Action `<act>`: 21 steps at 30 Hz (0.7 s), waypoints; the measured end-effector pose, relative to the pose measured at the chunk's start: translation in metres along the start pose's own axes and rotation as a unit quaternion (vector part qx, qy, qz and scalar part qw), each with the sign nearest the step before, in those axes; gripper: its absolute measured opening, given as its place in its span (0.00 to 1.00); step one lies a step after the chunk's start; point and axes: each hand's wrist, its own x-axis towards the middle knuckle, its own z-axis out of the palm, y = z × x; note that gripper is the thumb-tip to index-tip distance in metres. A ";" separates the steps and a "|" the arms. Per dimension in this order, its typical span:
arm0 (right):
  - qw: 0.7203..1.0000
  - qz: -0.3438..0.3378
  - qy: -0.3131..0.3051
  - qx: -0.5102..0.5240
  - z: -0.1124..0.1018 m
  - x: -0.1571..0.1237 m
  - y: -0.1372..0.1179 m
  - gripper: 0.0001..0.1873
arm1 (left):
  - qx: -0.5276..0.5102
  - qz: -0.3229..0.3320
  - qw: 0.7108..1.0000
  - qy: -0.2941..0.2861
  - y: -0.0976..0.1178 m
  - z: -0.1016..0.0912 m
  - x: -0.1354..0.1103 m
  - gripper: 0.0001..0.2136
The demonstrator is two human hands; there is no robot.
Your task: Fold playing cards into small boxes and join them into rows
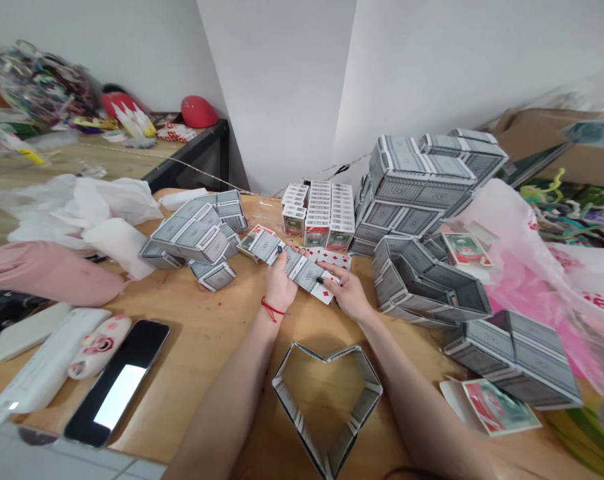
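A strip of joined playing cards (302, 268), mostly backs up, is held slanting over the table between my two hands. My left hand (281, 283) grips its middle from below, thumb on top. At the strip's lower right end, my right hand (349, 288) pinches a card whose red diamonds face shows. Behind my fingers lie face-up diamond cards (339, 259), partly hidden. Between my forearms stands a heart-shaped ring of cards (366, 363). An opened card box (255, 241) is partly covered by the strip's far end.
Boxed card decks (328, 213) stand in rows at the back. Folded-card structures rise in a stack (412, 180) at the right and in a smaller group (197, 233) at the left. A phone (117, 383) and a white power bank (52, 360) lie at the front left.
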 end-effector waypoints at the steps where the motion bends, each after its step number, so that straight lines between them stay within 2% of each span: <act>1: 1.000 0.007 -0.003 0.003 0.000 -0.001 -0.001 0.21 | -0.003 0.004 1.000 0.003 0.001 0.000 0.000 0.07; 7: 0.998 0.037 -0.009 0.058 -0.005 0.000 0.003 0.20 | -0.040 0.027 0.999 0.001 0.012 -0.005 0.007 0.05; 12: 0.987 0.062 0.065 0.130 -0.014 0.004 0.011 0.17 | -0.026 0.051 0.998 0.031 0.023 -0.011 0.010 0.06; 15: 0.981 0.054 0.099 0.159 -0.015 0.007 0.010 0.18 | 0.034 0.030 0.998 0.031 0.022 -0.008 0.006 0.09; 18: 0.980 0.056 0.087 0.170 -0.011 0.007 0.007 0.19 | 0.080 -0.008 0.997 0.018 0.016 -0.003 0.001 0.12; 21: 0.980 0.059 0.078 0.173 -0.009 0.007 0.005 0.15 | 0.091 -0.026 0.995 -0.010 0.012 -0.001 -0.001 0.12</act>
